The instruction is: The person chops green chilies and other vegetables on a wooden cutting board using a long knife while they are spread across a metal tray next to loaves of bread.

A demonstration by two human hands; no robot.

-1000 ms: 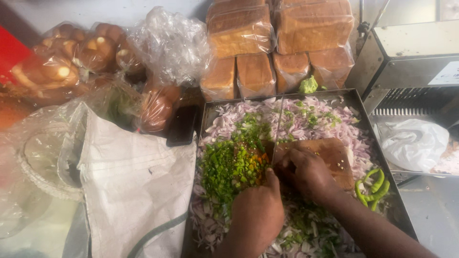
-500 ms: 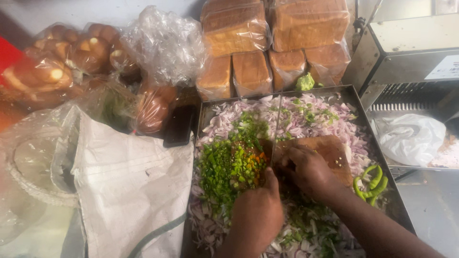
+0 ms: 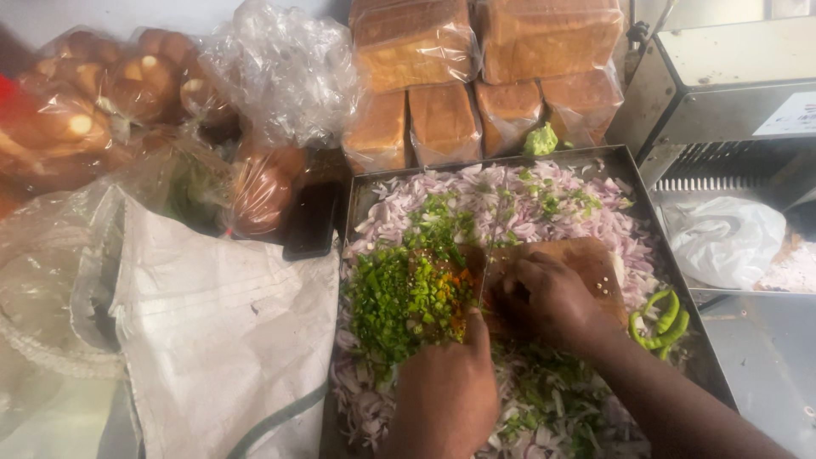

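Watching from the head camera, I saw both hands working at the near middle of a metal tray (image 3: 671, 255) heaped with chopped onion (image 3: 578, 204). The left hand (image 3: 446, 395) lay nearest, its fingers closed and pressed against the near edge of a mound of chopped green chilli (image 3: 399, 297), steadying or gathering it. Just right of it, the right hand (image 3: 544, 297) was curled shut, seemingly around a knife handle I could not see; a thin blade (image 3: 491, 246) stood on edge between the two hands, running away from me over a wooden board (image 3: 595, 259).

I judged the main danger to be that blade: the left thumb sat almost touching it, so a quick chop or a slip on wet pieces could nick it. The board rested on loose onion, not on firm metal, so it could rock under a hard stroke. The chilli pile stood close to the tray's left rim, and a careless push could spill bits onto the white sack (image 3: 221, 340) on the counter at the left. Whole green chillies (image 3: 659, 319) lay at the right rim, easily knocked off by the right forearm.

Farther off, a dark phone-like slab (image 3: 313, 221) lay by the tray's left edge, and wrapped bread loaves (image 3: 476, 76) were stacked at the far side.
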